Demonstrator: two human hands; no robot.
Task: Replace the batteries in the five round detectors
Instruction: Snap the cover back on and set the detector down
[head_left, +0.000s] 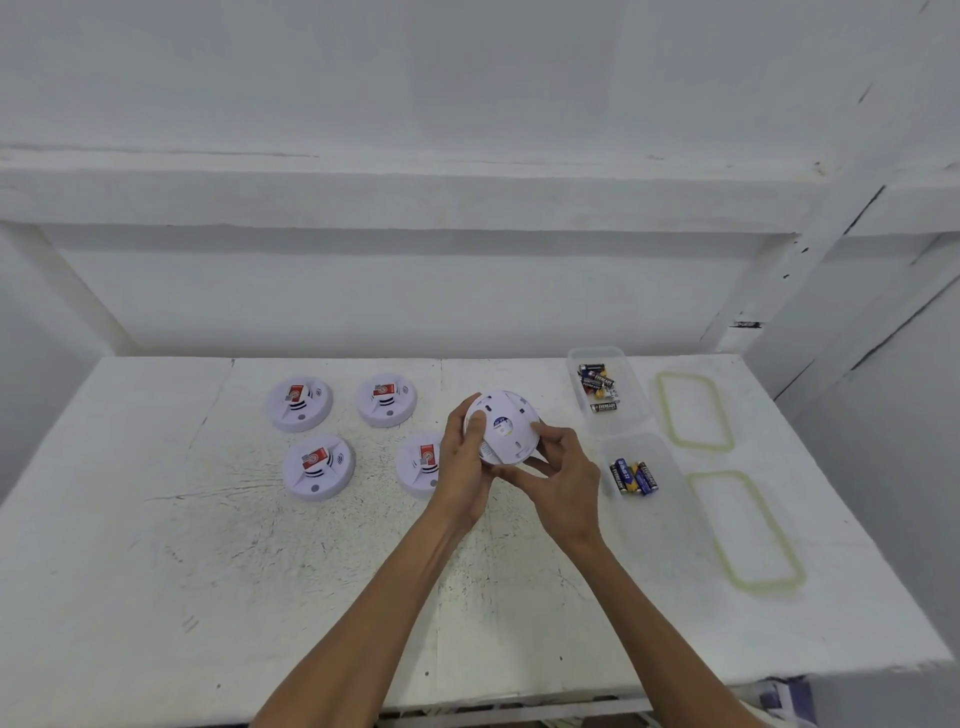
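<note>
A white round detector (503, 427) is held up above the table with its back side and a small round label facing me. My left hand (464, 457) grips its left rim, and my right hand (563, 470) grips its lower right edge. Several more round detectors lie face up on the table to the left, each with a red sticker: two at the back (300, 404) (386, 399), one at the front left (318, 466), and one (418, 465) partly hidden behind my left hand.
Two clear plastic boxes stand at the right: the far box (608, 353) holds black batteries (597, 384), the near box (670, 467) holds blue and yellow batteries (632, 476). Two clear lids (693, 410) (745, 530) lie further right. A white shelf runs overhead.
</note>
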